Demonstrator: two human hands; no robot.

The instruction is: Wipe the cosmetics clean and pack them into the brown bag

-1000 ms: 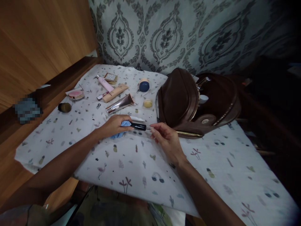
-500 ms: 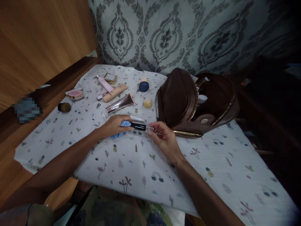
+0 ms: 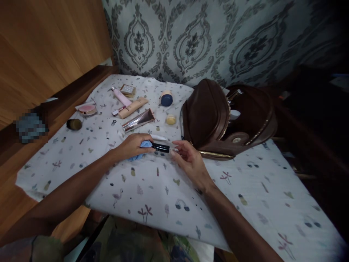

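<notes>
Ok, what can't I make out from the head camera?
Head view:
Black tube: left end hidden by blue cloth and left hand.
Right hand: fingertip contact with the pale tip, too small to tell.
Brown bag: lower interior hidden by shadow and its near side.
Far-left object: blurred by pixelation.

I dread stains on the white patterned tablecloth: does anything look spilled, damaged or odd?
No spill or damage stands out. The glossy black cylindrical tube, held with a crumpled blue cloth in the left hand, looks intact where visible. Only the blocky grey-blue pixelated patch at far left looks odd, hiding whatever is there.
</notes>
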